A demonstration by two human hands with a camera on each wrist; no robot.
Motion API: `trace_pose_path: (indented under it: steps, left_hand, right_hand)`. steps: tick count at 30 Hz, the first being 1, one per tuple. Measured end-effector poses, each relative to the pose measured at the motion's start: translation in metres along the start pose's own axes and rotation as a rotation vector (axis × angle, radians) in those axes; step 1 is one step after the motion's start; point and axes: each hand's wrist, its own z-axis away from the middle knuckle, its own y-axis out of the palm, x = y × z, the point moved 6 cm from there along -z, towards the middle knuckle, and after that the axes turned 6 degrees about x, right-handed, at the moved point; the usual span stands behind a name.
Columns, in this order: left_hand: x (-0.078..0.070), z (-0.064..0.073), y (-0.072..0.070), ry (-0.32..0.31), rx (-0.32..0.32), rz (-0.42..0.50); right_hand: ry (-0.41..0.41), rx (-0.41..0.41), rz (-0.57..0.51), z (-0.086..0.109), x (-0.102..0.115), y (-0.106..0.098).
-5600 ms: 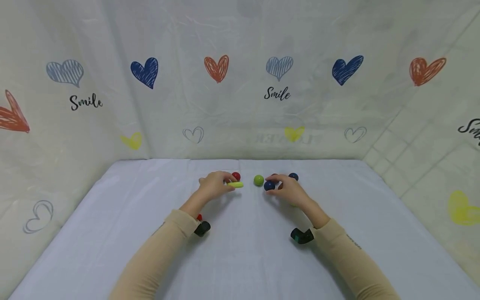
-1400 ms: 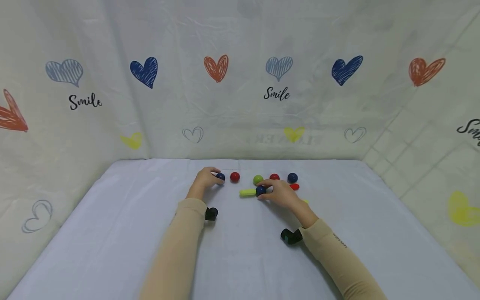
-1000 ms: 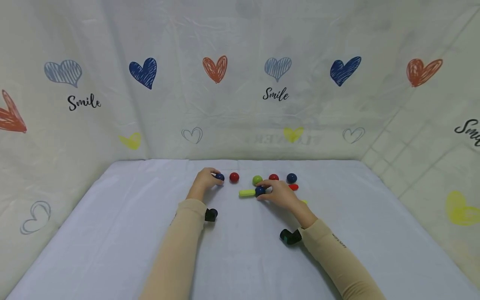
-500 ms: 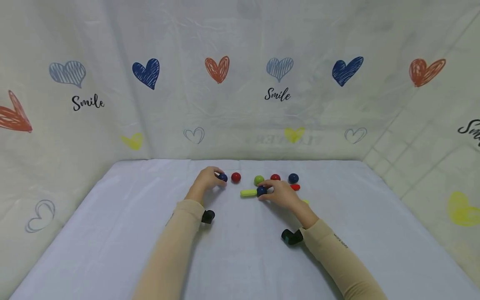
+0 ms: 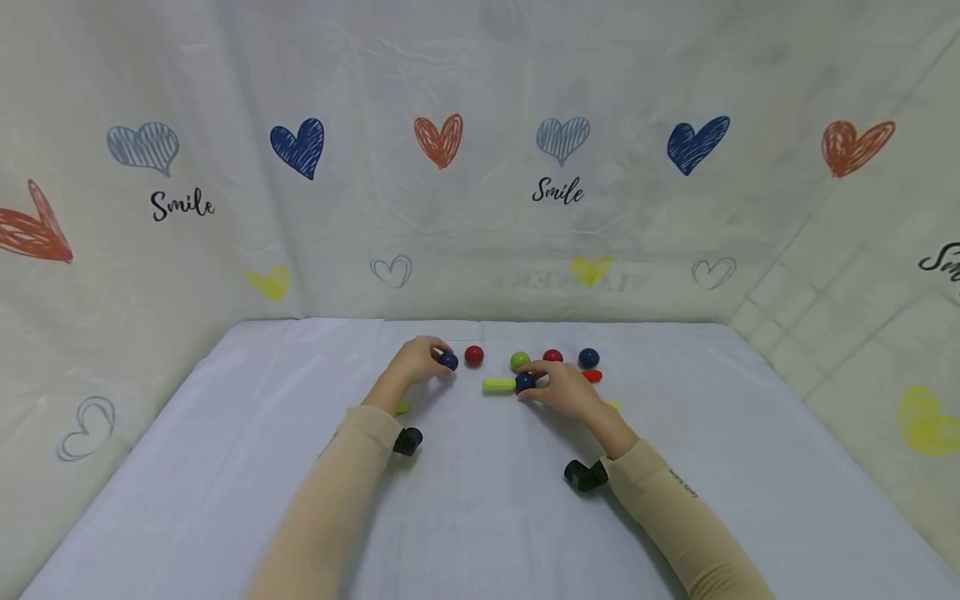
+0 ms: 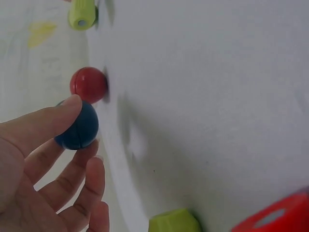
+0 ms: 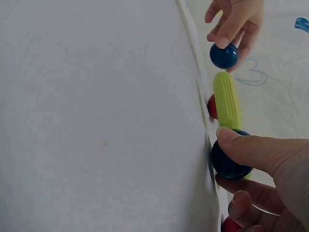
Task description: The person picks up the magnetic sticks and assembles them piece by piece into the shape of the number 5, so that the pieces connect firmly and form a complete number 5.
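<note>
My left hand (image 5: 416,362) pinches a dark blue ball (image 6: 79,128) between thumb and fingers, close to a red ball (image 5: 474,356). Between the thumb and fingers of my right hand (image 5: 566,390) is a second dark blue ball (image 7: 228,162). A ridged yellow-green stick (image 5: 498,385) juts from that ball toward the left hand, its free end pointing at the left hand's ball in the right wrist view. A gap separates the two in the head view.
Behind the right hand lie a green ball (image 5: 520,361), another red ball (image 5: 552,355), a blue ball (image 5: 588,358) and a red piece (image 5: 592,376). Near the left wrist are a yellow-green piece (image 6: 174,222) and a red piece with a hole (image 6: 277,215). A printed cloth backs the white table (image 5: 480,517).
Earlier the left hand held the yellow-green stick; it is now on the right hand's ball. The left hand has since taken a blue ball and drawn it slightly nearer. The right hand stays still lately.
</note>
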Motion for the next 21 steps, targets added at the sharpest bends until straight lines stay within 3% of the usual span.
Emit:
trace_pose_path:
  steps: [12, 21]
  left_hand:
    - [-0.003, 0.013, 0.006, 0.061, 0.029, -0.056]
    - [-0.005, 0.016, 0.018, 0.092, 0.060, -0.080]
  right_hand:
    - [0.003, 0.003, 0.004, 0.000, -0.001, -0.001]
    - [-0.016, 0.005, 0.008, -0.002, 0.001, -0.001]
